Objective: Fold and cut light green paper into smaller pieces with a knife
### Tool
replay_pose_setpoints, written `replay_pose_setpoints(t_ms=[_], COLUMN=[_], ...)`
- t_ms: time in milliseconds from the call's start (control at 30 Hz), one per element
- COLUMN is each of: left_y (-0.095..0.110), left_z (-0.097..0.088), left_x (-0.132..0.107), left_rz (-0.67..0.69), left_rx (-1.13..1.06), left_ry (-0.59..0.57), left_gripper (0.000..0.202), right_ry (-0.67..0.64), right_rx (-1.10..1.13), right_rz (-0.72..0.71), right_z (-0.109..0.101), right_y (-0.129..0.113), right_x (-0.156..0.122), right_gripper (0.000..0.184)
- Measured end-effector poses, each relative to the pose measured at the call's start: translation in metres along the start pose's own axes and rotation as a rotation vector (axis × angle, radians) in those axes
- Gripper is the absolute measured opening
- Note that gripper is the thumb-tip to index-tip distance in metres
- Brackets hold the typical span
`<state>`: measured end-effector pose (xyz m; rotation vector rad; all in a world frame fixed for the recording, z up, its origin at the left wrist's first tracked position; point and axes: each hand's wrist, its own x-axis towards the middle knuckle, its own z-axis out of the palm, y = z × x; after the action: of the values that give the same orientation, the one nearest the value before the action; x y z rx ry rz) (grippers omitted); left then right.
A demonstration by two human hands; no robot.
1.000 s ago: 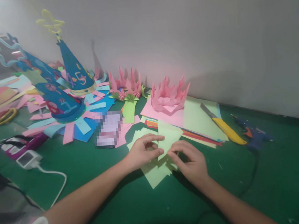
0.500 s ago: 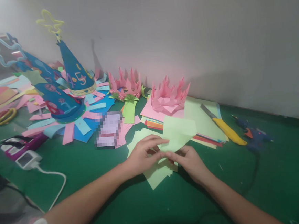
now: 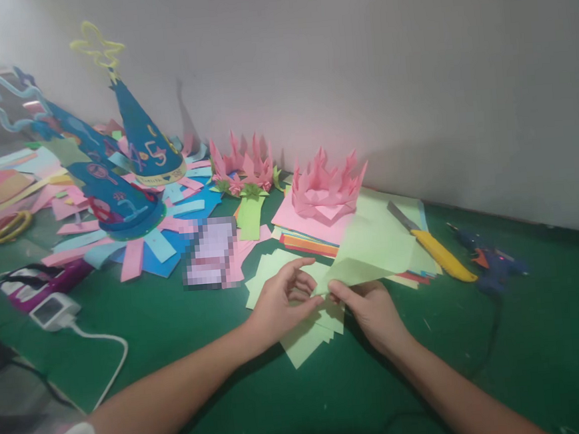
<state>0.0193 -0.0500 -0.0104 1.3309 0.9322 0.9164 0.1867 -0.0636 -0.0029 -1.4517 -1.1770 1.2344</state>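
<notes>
A light green sheet of paper (image 3: 372,254) is held up over the table, slanting toward the right. My right hand (image 3: 371,307) pinches its near corner between thumb and fingers. My left hand (image 3: 288,297) is at the same corner, thumb and curled fingers closed on the tip, its index finger lifted away. Beneath both hands lies a loose pile of light green paper squares (image 3: 300,346). Just behind the sheet, a pink paper crown (image 3: 325,191) stands on a stack of coloured paper (image 3: 295,226).
Right of the stack are a yellow-handled utility knife (image 3: 443,255) and a blue hot glue gun (image 3: 496,261). A phone (image 3: 212,253), blue cone hats (image 3: 146,141), another pink crown (image 3: 245,163), scissors (image 3: 12,227) and a power strip (image 3: 57,285) with cables occupy the left.
The green sheet has swung right and lower, its broad part now over the paper stack. My left index finger has lifted off the sheet; my right hand keeps its pinch.
</notes>
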Motion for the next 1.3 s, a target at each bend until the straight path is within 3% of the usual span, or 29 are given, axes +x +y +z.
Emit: replay_pose_setpoints(t_ms=[333,667,1300], left_y=[0.003,0.003,0.0], left_z=[0.007,0.009,0.006], left_x=[-0.003,-0.005,-0.003], left_rz=[-0.024,0.043,0.116], left_rx=[-0.061,0.002,0.014], left_ry=[0.094,0.154,0.154], left_gripper=[0.044,0.033,0.029], right_ry=[0.054,0.079,0.132], right_rx=[0.15,0.174,0.415], right_rz=[0.0,0.008,0.032], right_z=[0.002,0.003,0.003], right_y=[0.007,0.005,0.015], right_x=[0.0,-0.001,0.006], right_gripper=[0.026,0.029,0.024])
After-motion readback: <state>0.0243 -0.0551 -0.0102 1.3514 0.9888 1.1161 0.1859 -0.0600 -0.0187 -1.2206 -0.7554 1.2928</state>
